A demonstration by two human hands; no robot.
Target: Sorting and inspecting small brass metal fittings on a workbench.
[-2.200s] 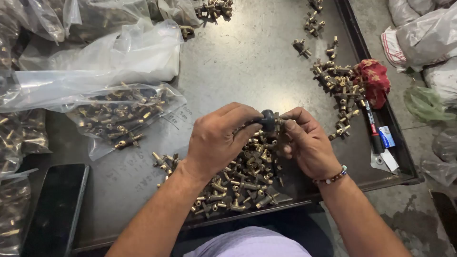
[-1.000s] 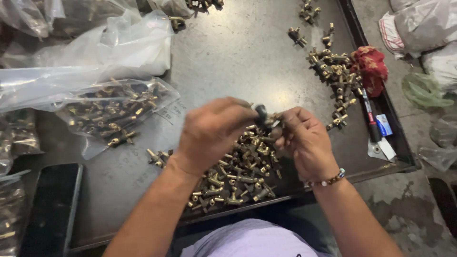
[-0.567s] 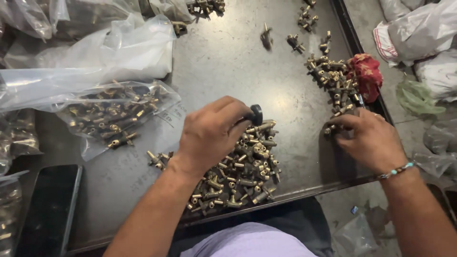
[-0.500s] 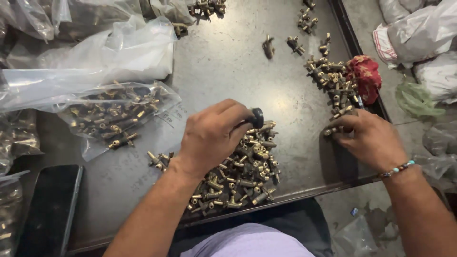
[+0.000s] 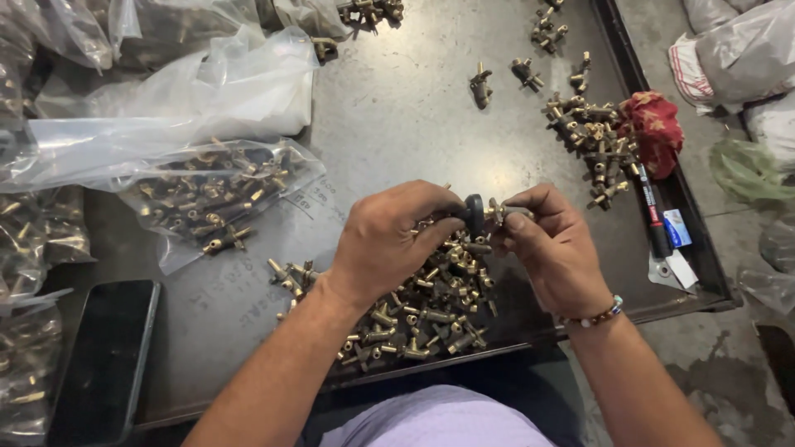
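Observation:
My left hand [image 5: 389,244] pinches a small round black knob [image 5: 474,213] between thumb and fingers. My right hand [image 5: 553,248] grips a small brass valve fitting [image 5: 499,212] whose end meets the knob. Both hands hover over a heap of brass fittings [image 5: 422,306] near the front edge of the dark metal tray [image 5: 397,108]. A second heap of brass fittings [image 5: 590,132] lies at the tray's right side, beside a red cloth [image 5: 657,131].
Clear plastic bags [image 5: 215,190] holding more brass fittings lie at the left. A black phone [image 5: 108,356] rests at the front left. A red-and-black marker [image 5: 652,217] and small cards lie by the right rim. A few loose fittings [image 5: 505,79] sit further back. White sacks [image 5: 745,50] lie on the floor.
My right hand reached out to the heap on the right, then came back to the middle with a brass fitting and now meets the knob in my left hand.

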